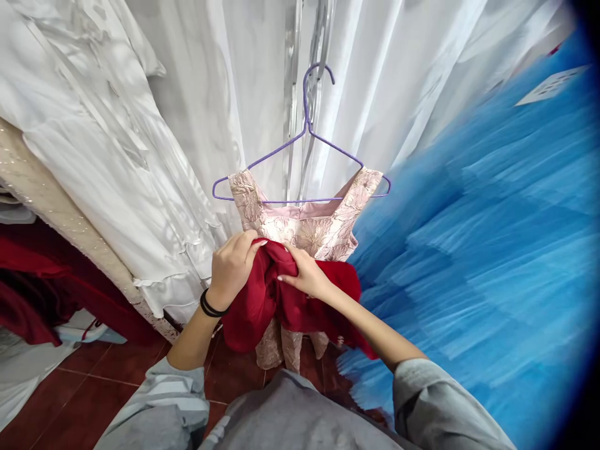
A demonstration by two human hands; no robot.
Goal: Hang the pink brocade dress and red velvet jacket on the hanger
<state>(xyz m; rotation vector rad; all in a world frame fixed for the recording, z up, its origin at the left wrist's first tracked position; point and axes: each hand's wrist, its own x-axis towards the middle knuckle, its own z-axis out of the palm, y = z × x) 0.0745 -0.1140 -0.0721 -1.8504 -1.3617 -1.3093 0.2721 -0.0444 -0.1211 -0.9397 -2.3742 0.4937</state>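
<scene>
A pale pink floral dress [313,232] hangs by its wide straps from a purple wire hanger [281,149], whose hook is at a metal rail. In front of the bodice I hold a dark red garment [300,312], bunched up; what kind it is I cannot tell. My left hand [234,265], with black bands at the wrist, pinches its upper edge between thumb and fingers. My right hand [302,272] grips a fold of the same cloth just to the right, its fingertips partly hidden behind the fabric. The dress's lower hem shows below the red cloth.
Long white garments [103,156] hang on the left, and white cloth [375,81] hangs behind. A large blue tulle dress [478,237] fills the right side. More dark red cloth [42,275] lies at the far left, above the red tiled floor [89,394].
</scene>
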